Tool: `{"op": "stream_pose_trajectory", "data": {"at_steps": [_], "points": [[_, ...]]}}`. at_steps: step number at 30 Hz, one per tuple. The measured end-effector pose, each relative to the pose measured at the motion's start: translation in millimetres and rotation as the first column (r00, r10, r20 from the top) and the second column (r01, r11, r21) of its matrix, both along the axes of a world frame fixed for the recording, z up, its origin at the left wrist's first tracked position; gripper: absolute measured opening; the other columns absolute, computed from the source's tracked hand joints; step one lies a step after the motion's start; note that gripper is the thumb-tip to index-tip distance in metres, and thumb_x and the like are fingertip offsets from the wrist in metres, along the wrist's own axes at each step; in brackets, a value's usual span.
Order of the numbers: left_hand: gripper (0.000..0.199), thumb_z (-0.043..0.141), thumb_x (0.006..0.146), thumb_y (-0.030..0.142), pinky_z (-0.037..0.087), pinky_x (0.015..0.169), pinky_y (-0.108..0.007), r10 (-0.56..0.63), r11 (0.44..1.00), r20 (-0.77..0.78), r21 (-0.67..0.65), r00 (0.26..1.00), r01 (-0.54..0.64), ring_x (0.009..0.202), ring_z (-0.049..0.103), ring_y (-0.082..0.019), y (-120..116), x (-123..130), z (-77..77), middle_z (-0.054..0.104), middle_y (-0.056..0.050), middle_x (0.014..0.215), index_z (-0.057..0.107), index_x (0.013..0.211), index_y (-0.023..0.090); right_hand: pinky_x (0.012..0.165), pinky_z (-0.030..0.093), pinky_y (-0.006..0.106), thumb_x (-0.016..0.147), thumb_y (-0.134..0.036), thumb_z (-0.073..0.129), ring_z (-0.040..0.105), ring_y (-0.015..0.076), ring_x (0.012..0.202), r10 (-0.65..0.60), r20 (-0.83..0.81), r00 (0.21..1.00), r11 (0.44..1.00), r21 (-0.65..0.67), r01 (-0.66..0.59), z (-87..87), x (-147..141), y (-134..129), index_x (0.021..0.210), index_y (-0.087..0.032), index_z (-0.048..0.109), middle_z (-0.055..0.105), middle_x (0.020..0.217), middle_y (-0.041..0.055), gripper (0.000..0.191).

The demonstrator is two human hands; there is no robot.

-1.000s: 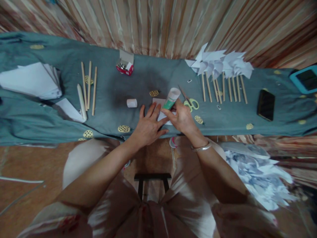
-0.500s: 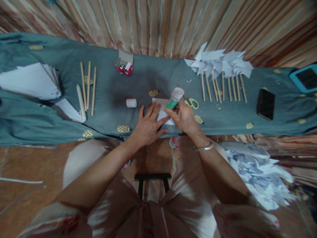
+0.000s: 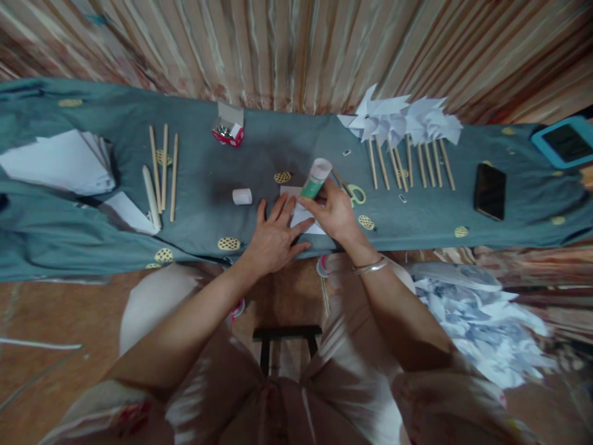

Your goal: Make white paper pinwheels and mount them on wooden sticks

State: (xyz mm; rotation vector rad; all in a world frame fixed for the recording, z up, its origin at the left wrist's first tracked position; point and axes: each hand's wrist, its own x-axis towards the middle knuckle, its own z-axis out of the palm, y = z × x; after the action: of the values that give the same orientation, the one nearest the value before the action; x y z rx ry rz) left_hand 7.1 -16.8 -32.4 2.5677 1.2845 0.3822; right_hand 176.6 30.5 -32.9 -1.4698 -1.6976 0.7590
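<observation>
My right hand [image 3: 336, 210] is closed around a green and white glue stick [image 3: 315, 179], its lower end against a piece of white paper [image 3: 302, 216]. Fingers spread, my left hand [image 3: 273, 238] lies flat and presses the paper's left side to the cloth. Both hands partly cover the paper. A white cap [image 3: 242, 196] lies on its side left of the paper. Just right of my right hand are scissors with pale green handles [image 3: 356, 194], their blades partly hidden.
On the cloth-covered table [image 3: 199, 167] are a stack of white paper [image 3: 60, 161], wooden sticks [image 3: 174, 179], a red box of small metal pieces [image 3: 228, 131], several paper pinwheels [image 3: 403, 120], a black phone [image 3: 490, 191] and a blue-framed device [image 3: 565, 142]. Below right sits a paper pile [image 3: 482, 327].
The glue stick has moved slightly left across the paper in my right hand. My left hand stays on the paper. The whole view has shifted a little.
</observation>
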Motion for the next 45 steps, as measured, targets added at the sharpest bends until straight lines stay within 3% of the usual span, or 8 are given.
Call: {"op": "stream_pose_trajectory", "data": {"at_steps": [5, 13, 17, 19, 23, 28, 32, 45], "points": [[0.048, 0.057, 0.089, 0.049, 0.016, 0.112, -0.069, 0.006, 1.0, -0.02, 0.01, 1.0, -0.006, 0.146, 0.026, -0.04, 0.6, -0.2, -3.5, 0.035, -0.017, 0.156, 0.058, 0.133, 0.029, 0.072, 0.057, 0.035, 0.077, -0.065, 0.063, 0.068, 0.0191, 0.077, -0.055, -0.356, 0.933, 0.998, -0.043, 0.042, 5.1, 4.1, 11.0, 0.09, -0.023, 0.057, 0.071, 0.084, 0.0026, 0.045], [0.056, 0.05, 0.093, 0.05, 0.014, 0.116, -0.063, -0.002, 0.997, 0.051, 0.083, 0.999, -0.002, 0.149, 0.021, -0.034, 1.0, -14.9, 8.8, 0.029, -0.017, 0.159, 0.045, 0.143, 0.025, 0.081, 0.059, 0.039, 0.08, -0.061, 0.059, 0.069, 0.0204, 0.088, -0.127, -0.594, 0.794, 0.99, -0.119, 0.07, 10.3, 14.0, 16.8, 0.084, -0.023, 0.058, 0.068, 0.083, 0.0044, 0.039], [0.052, 0.048, 0.095, 0.044, 0.019, 0.118, -0.055, 0.234, 0.955, 0.106, 0.158, 0.966, -0.249, 0.145, 0.031, -0.03, 11.4, -45.4, 19.1, 0.035, -0.014, 0.157, 0.044, 0.142, 0.021, 0.083, 0.059, 0.04, 0.081, -0.057, 0.059, 0.069, 0.0196, 0.085, -0.146, -0.642, 0.752, 0.986, -0.16, 0.055, 7.2, 18.2, 18.9, 0.084, -0.022, 0.058, 0.068, 0.081, 0.0043, 0.035], [0.049, 0.051, 0.093, 0.038, 0.031, 0.113, -0.054, 0.357, 0.915, 0.1, 0.16, 0.929, -0.369, 0.136, 0.042, -0.031, 18.7, -60.9, 17.7, 0.047, -0.013, 0.148, 0.048, 0.139, 0.02, 0.083, 0.059, 0.039, 0.078, -0.053, 0.063, 0.069, 0.0191, 0.084, -0.165, -0.681, 0.713, 0.981, -0.191, 0.045, 8.3, 18.3, 18.1, 0.085, -0.022, 0.059, 0.069, 0.084, 0.0046, 0.033], [0.04, 0.05, 0.09, 0.025, 0.047, 0.1, -0.046, 0.385, 0.915, 0.082, 0.098, 0.919, -0.392, 0.12, 0.056, -0.029, 29.9, -77.7, 7.3, 0.062, -0.012, 0.129, 0.058, 0.129, 0.019, 0.081, 0.059, 0.033, 0.067, -0.044, 0.078, 0.067, 0.0157, 0.081, -0.176, -0.778, 0.603, 0.97, -0.241, -0.028, 14.9, 11.6, 12.5, 0.086, -0.021, 0.065, 0.071, 0.088, 0.0019, 0.033], [0.032, 0.06, 0.086, 0.028, 0.049, 0.098, -0.041, 0.354, 0.928, 0.292, 0.009, 0.888, -0.372, 0.108, 0.063, -0.026, 32.1, -69.5, 2.0, 0.07, -0.009, 0.116, 0.067, 0.116, 0.02, 0.063, 0.054, 0.021, 0.056, -0.043, 0.088, 0.063, 0.0096, 0.069, -0.175, -0.83, 0.53, 0.95, -0.283, -0.13, 24.7, -5.8, 3.5, 0.082, -0.021, 0.072, 0.071, 0.08, -0.0022, 0.037], [0.032, 0.067, 0.082, 0.027, 0.051, 0.095, -0.038, 0.36, 0.928, 0.47, -0.09, 0.806, -0.361, 0.104, 0.065, -0.023, 29.3, -55.9, 4.3, 0.072, -0.007, 0.112, 0.069, 0.114, 0.02, 0.066, 0.056, 0.019, 0.046, -0.038, 0.093, 0.064, 0.0087, 0.068, -0.226, -0.863, 0.451, 0.93, -0.329, -0.164, 29.3, -16.7, 0.5, 0.072, -0.019, 0.07, 0.071, 0.074, -0.0043, 0.039], [0.027, 0.071, 0.08, 0.023, 0.052, 0.091, -0.037, 0.304, 0.946, 0.542, -0.077, 0.784, -0.314, 0.099, 0.067, -0.022, 25.9, -44.2, 8.6, 0.074, -0.007, 0.106, 0.071, 0.108, 0.019, 0.085, 0.058, 0.031, 0.053, -0.032, 0.09, 0.07, 0.0149, 0.079, -0.2, -0.834, 0.514, 0.926, -0.332, -0.179, 19.0, -19.6, 0.0, 0.074, -0.019, 0.067, 0.073, 0.077, -0.0018, 0.034]]}}
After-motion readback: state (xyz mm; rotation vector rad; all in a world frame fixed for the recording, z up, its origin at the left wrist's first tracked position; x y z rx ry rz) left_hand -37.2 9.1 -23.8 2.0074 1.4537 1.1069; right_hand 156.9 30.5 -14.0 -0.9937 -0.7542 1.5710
